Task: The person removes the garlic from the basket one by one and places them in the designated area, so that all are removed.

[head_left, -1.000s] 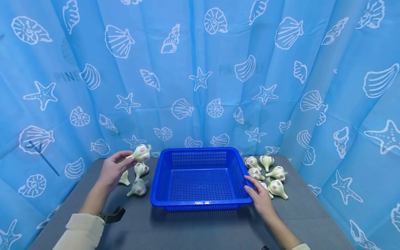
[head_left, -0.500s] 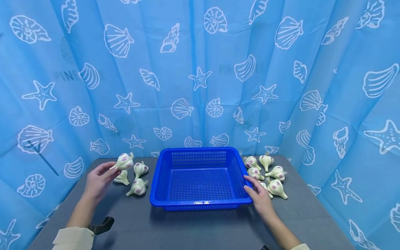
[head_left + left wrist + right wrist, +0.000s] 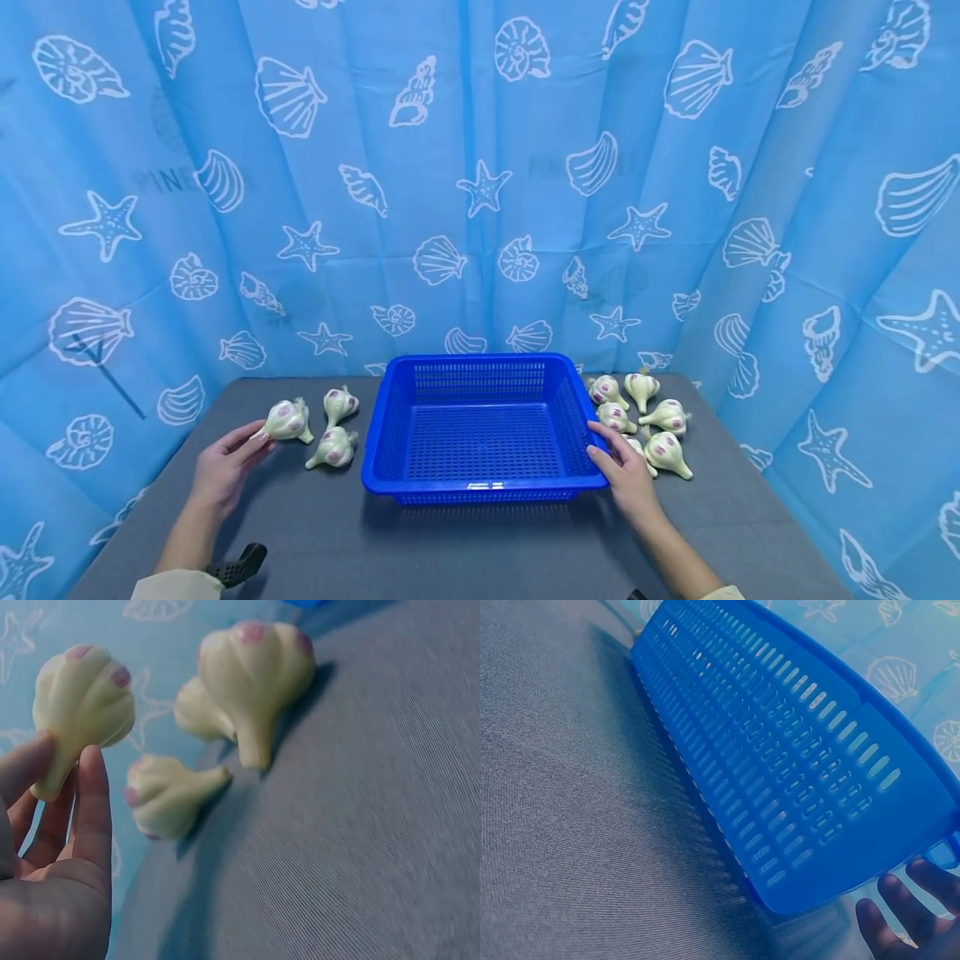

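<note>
My left hand (image 3: 221,471) pinches a garlic bulb (image 3: 84,697) by its neck, with the bulb end pointing up in the left wrist view. In the head view this bulb overlaps another garlic bulb (image 3: 169,796) lying behind it. Two more bulbs lie to its right, one farther back (image 3: 341,404) and one nearer (image 3: 334,447). At the right side of a blue plastic basket (image 3: 420,486), my right hand (image 3: 628,482) grips the rim, thumb over the edge and other fingertips (image 3: 900,896) low on the outside. Nothing lies inside the basket.
Several garlic bulbs (image 3: 664,452) are grouped right of the basket, close to the right hand. A grey cloth (image 3: 480,558) covers the table. Behind and beside it hangs a blue curtain (image 3: 480,292) with white shell prints.
My left hand has moved left and down with the garlic bulb, away from the bulbs nearer the basket. The right hand and the basket stay in place.
</note>
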The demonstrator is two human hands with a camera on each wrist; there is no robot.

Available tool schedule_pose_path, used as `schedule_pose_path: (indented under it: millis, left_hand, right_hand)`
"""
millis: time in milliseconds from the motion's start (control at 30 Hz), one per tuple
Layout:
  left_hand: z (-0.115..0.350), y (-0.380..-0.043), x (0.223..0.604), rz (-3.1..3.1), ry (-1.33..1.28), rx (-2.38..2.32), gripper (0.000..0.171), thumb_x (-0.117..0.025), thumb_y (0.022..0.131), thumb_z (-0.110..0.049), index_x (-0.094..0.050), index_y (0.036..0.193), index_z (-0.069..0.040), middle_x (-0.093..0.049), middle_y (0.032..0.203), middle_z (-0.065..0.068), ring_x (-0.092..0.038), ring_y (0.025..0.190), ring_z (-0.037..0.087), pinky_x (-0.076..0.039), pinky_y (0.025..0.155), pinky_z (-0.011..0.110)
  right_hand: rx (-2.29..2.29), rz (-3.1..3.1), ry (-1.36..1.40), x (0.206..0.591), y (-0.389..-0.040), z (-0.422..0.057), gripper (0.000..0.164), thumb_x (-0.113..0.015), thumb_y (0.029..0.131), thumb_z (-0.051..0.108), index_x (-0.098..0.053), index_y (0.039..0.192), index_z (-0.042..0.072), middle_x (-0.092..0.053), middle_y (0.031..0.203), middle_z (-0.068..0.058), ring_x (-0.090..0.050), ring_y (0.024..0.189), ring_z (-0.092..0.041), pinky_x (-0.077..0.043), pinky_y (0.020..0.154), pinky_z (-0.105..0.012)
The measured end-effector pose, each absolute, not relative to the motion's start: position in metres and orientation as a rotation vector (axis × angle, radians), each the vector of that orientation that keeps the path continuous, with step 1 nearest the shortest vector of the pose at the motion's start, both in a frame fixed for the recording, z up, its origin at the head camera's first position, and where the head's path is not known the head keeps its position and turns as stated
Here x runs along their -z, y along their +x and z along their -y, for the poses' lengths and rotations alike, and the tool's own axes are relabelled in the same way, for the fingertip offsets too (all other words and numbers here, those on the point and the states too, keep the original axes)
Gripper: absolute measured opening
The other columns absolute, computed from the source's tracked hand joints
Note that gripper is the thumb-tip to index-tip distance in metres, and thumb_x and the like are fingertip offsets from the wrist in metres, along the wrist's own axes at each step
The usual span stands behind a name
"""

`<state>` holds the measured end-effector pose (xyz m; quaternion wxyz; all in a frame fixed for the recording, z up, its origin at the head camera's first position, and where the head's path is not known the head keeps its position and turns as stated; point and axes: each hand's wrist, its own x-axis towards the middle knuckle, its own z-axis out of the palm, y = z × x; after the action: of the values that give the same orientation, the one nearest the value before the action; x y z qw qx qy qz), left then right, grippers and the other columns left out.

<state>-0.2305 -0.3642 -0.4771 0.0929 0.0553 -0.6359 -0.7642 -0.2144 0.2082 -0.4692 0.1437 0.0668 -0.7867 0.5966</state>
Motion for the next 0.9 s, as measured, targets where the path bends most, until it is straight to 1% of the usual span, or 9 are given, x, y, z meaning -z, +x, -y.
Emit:
schedule_pose_path:
  millis: [100,300,367,467,533,600,733,800,900]
  left_hand:
    - [0.369,-0.229,0.484,1.954,0.167,2.258,0.027,-0.068,0.092,-0.018,-0.068,0.117,-0.01,-0.067,0.102,-0.007,-0.068,0.093,0.011,-0.052,0.087,0.029]
    - [0.379,-0.229,0.493,2.108,0.227,2.221,0.026,-0.069,0.091,-0.021,-0.068,0.116,-0.013,-0.066,0.1,-0.011,-0.067,0.092,0.008,-0.052,0.088,0.03]
    - [0.381,-0.229,0.496,2.161,0.253,2.188,0.03,-0.07,0.091,-0.021,-0.067,0.118,-0.01,-0.066,0.099,-0.012,-0.067,0.092,0.007,-0.052,0.087,0.03]
    - [0.384,-0.23,0.5,2.223,0.287,2.143,0.041,-0.071,0.09,-0.021,-0.061,0.125,-0.003,-0.065,0.101,-0.01,-0.067,0.092,0.008,-0.052,0.087,0.031]
    - [0.385,-0.23,0.503,2.258,0.311,2.109,0.049,-0.071,0.09,-0.021,-0.056,0.131,0.004,-0.064,0.103,-0.007,-0.066,0.092,0.008,-0.053,0.087,0.031]
    - [0.386,-0.23,0.506,2.299,0.341,2.07,0.054,-0.069,0.091,-0.019,-0.05,0.134,0.009,-0.063,0.109,-0.001,-0.066,0.091,0.006,-0.053,0.086,0.031]
    - [0.388,-0.229,0.511,2.41,0.393,1.948,0.056,-0.066,0.094,-0.017,-0.044,0.137,0.011,-0.056,0.124,0.018,-0.063,0.092,0.004,-0.054,0.084,0.03]
    - [0.389,-0.228,0.512,2.479,0.408,1.849,0.055,-0.066,0.094,-0.02,-0.046,0.137,0.01,-0.051,0.131,0.024,-0.062,0.097,0.009,-0.054,0.083,0.031]
    - [0.391,-0.226,0.51,2.595,0.389,1.657,0.058,-0.066,0.094,-0.031,-0.05,0.135,0.007,-0.048,0.135,0.028,-0.058,0.108,0.024,-0.054,0.084,0.037]
  right_hand:
    - [-1.718,2.276,0.172,0.469,-0.214,-0.209,0.039,-0.058,0.097,0.009,-0.053,0.134,-0.003,-0.047,0.141,-0.023,-0.046,0.126,-0.034,-0.038,0.087,-0.006]
    - [-1.732,2.276,0.172,0.469,-0.214,-0.208,0.039,-0.058,0.097,0.008,-0.054,0.133,-0.003,-0.047,0.141,-0.023,-0.044,0.128,-0.034,-0.037,0.088,-0.006]
    - [-1.738,2.276,0.173,0.468,-0.214,-0.208,0.039,-0.059,0.096,0.008,-0.054,0.134,-0.002,-0.047,0.141,-0.023,-0.043,0.128,-0.035,-0.037,0.088,-0.006]
    - [-1.741,2.284,0.159,0.468,-0.215,-0.208,0.039,-0.059,0.097,0.009,-0.054,0.134,-0.001,-0.046,0.142,-0.022,-0.044,0.128,-0.034,-0.037,0.088,-0.005]
    - [-1.74,2.282,0.164,0.468,-0.215,-0.209,0.039,-0.059,0.097,0.01,-0.054,0.134,-0.001,-0.047,0.142,-0.021,-0.045,0.126,-0.029,-0.037,0.088,-0.006]
    - [-1.745,2.268,0.177,0.468,-0.215,-0.209,0.039,-0.059,0.096,0.008,-0.054,0.134,-0.002,-0.047,0.141,-0.022,-0.048,0.124,-0.02,-0.038,0.089,-0.007]
    - [-1.76,2.227,0.228,0.47,-0.215,-0.209,0.039,-0.058,0.096,0.005,-0.053,0.133,-0.006,-0.048,0.139,-0.025,-0.049,0.115,-0.002,-0.038,0.09,-0.008]
    - [-1.767,2.218,0.231,0.47,-0.215,-0.209,0.038,-0.058,0.096,0.005,-0.053,0.133,-0.006,-0.048,0.139,-0.024,-0.048,0.113,0.002,-0.038,0.09,-0.008]
    - [-1.774,2.219,0.219,0.47,-0.215,-0.209,0.039,-0.058,0.096,0.005,-0.053,0.134,-0.005,-0.047,0.14,-0.024,-0.048,0.115,0.0,-0.038,0.089,-0.008]
